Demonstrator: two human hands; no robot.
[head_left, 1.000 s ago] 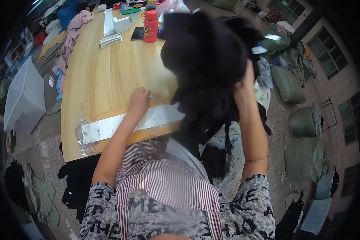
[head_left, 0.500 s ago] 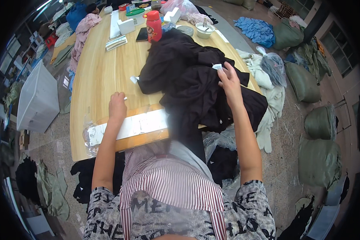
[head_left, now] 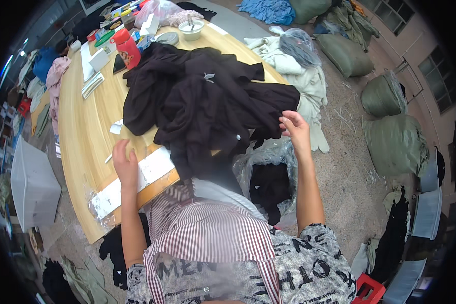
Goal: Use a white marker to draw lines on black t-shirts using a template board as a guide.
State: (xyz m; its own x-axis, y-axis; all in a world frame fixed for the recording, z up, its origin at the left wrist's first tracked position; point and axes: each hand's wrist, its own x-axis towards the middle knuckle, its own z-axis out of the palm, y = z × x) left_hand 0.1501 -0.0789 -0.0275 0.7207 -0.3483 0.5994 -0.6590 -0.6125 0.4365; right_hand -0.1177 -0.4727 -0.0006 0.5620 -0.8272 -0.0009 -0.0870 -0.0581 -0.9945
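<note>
Obs., head view, left to right.

White plastic bin [head_left: 33, 182] on the floor, well left of the wooden table [head_left: 83, 137].

Left hand [head_left: 125, 163]: flat, palm down, fingers spread, resting on the long white paper strip [head_left: 136, 177] along the table's near edge. It grasps nothing.

Pile of black garments [head_left: 202, 106]: heaped across the table's middle and right side, with one fold hanging over the near edge toward the person's striped apron [head_left: 207, 238]. How many separate pieces make up the pile cannot be told.

Right hand [head_left: 294, 129]: raised at the pile's right edge, fingers half curled. Whether the fingertips pinch the black cloth or only hover just beside it cannot be told.

Judgement on doing the step well: the work appears to be laying out black clothing. Keeping the left palm firm on the strip should stop it sliding. A sure hold on one hem, drawn outward, should separate a single layer from the tangle. The overhanging fold could drag the heap off the edge.

Counts:
- red bottle [head_left: 128, 48], far end of table: 1
- white bowl [head_left: 191, 29], far end: 1
- clear plastic bag [head_left: 268, 167] holding dark cloth, beside the table's right corner: 1
- stuffed green sacks [head_left: 390, 142] on the floor at right: 3 clearly seen
</note>
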